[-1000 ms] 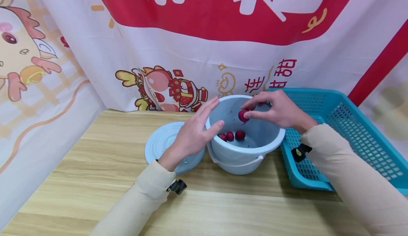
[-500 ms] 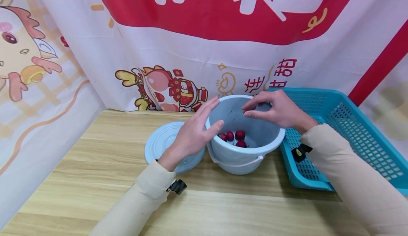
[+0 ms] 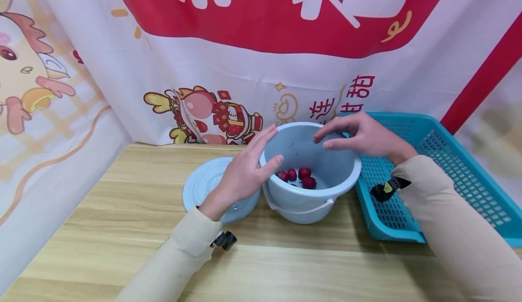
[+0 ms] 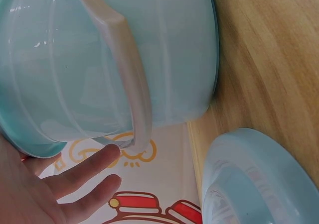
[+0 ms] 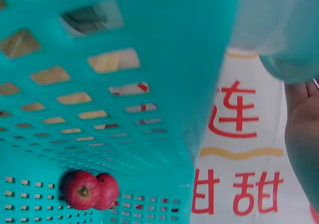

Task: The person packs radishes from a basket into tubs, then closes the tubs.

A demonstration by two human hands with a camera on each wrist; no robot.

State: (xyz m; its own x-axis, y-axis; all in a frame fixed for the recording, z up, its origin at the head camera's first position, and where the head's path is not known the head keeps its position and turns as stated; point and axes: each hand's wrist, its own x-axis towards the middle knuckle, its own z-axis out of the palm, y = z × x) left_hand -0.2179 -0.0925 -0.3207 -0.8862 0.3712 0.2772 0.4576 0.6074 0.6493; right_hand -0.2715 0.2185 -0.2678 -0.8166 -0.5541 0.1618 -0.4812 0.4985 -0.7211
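A light blue bucket [image 3: 310, 202] with a pale handle stands upright. Several small red radishes [image 3: 304, 173] lie on its bottom. My left hand [image 3: 246, 170] rests at the bucket's left rim with its fingers extended. In the left wrist view, fingers [image 4: 82, 171] spread near the handle [image 4: 134, 79]. Over the right rim, my right hand [image 3: 360, 134] hovers with thumb and fingers apart, and no radish shows between them. Two more radishes [image 5: 84, 190] sit in the teal basket [image 5: 164, 84] in the right wrist view, where the right hand shows only at the edge.
The teal plastic basket [image 3: 469, 157] stands right of the bucket, beneath my right forearm. A round light blue lid [image 3: 204, 182] lies on the wooden table [image 3: 134, 211] to the left, partly under my left hand. A printed cloth [image 3: 195, 66] hangs behind.
My right hand has let go of the radish it pinched, which dropped into the bucket. The hand has since moved slightly right and spread wider. The left hand stays at the rim.
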